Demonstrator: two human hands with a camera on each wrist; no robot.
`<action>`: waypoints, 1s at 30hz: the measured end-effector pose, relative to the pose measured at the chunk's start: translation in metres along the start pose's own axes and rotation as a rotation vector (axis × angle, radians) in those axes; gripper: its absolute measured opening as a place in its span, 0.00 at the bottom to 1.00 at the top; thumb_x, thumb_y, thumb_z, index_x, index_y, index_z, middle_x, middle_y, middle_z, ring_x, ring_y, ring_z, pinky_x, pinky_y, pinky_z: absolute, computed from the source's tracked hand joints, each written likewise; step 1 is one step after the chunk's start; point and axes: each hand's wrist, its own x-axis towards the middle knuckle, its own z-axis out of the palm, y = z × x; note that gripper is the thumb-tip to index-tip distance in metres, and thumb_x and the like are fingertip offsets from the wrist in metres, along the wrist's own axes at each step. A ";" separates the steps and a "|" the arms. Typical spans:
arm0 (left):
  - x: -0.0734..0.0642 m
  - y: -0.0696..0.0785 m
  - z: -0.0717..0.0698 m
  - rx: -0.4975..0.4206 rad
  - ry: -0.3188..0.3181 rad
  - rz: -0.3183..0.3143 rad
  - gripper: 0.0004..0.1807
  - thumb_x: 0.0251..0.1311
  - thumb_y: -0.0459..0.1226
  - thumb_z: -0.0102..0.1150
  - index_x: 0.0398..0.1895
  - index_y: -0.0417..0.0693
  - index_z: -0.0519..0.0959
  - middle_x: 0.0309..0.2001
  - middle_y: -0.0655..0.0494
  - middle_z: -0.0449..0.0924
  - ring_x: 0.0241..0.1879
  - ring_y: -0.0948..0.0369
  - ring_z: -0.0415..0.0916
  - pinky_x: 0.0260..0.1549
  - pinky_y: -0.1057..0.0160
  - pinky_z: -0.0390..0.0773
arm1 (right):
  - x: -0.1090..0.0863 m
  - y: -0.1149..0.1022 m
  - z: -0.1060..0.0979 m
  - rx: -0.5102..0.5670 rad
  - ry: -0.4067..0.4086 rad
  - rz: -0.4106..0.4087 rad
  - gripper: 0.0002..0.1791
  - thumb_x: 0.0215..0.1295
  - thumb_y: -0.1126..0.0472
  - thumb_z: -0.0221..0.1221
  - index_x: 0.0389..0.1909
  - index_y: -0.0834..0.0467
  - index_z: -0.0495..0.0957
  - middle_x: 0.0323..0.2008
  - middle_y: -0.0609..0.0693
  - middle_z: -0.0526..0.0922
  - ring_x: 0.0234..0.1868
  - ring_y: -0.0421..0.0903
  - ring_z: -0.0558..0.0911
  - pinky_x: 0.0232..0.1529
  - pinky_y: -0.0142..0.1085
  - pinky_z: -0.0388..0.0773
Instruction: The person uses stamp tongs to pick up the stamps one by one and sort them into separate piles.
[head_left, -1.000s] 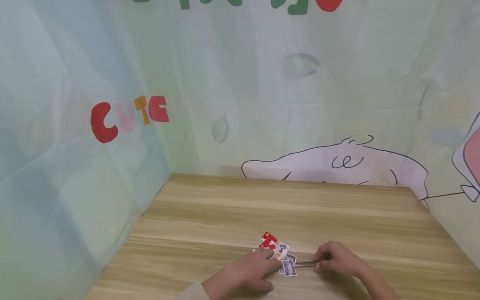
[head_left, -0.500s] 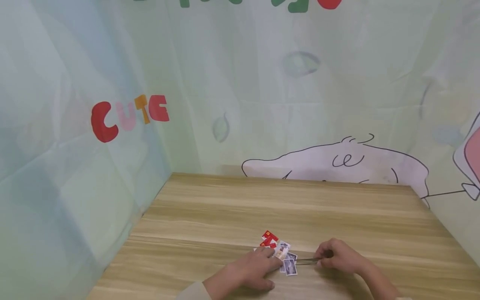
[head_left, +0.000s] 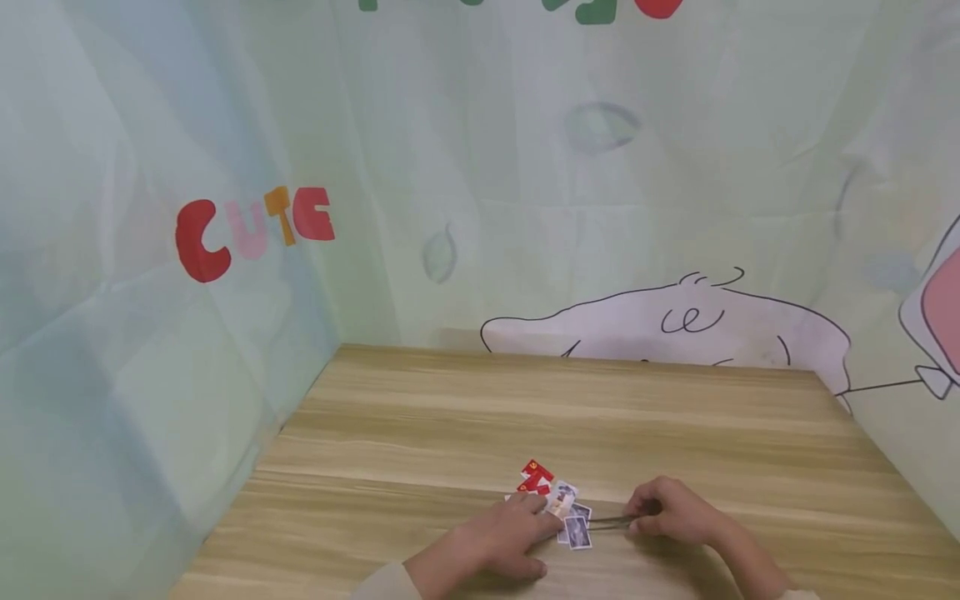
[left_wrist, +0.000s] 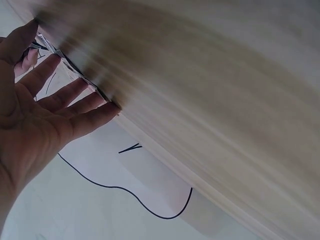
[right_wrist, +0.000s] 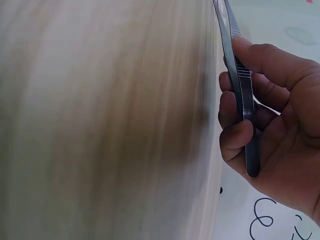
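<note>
My left hand [head_left: 504, 537] rests on a small pile of stamps, its fingers extended and fingertips pressing down near the table surface. Red stamps [head_left: 537, 472] with a yellow emblem show beyond the fingers. A pale stamp with a coloured picture [head_left: 562, 498] overlaps them. Grey-blue stamps with white borders [head_left: 578, 533] lie at the right of the fingertips. My right hand [head_left: 671, 512] grips metal tweezers [right_wrist: 242, 92], which point left. In the right wrist view their arms stand slightly apart. The tips meet the right edge of the grey-blue stamps; whether they pinch one, I cannot tell.
A wood-grain table [head_left: 420, 417] carries everything. Behind it hangs a pale green cloth backdrop [head_left: 510, 208] with a cartoon figure and letters. Another cloth side [head_left: 187, 350] borders the table at the left.
The tweezer tips have drawn slightly back and away from over the nearest grey-blue stamp, toward its right edge. The left hand stays in place on the pile. The head view shifts slightly.
</note>
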 end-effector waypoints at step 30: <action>-0.001 0.002 -0.002 -0.017 -0.019 -0.015 0.30 0.49 0.50 0.64 0.58 0.56 0.73 0.53 0.56 0.69 0.55 0.59 0.66 0.53 0.62 0.67 | 0.001 -0.003 0.003 -0.038 -0.007 -0.020 0.02 0.53 0.64 0.63 0.27 0.54 0.80 0.24 0.38 0.77 0.26 0.35 0.71 0.29 0.31 0.69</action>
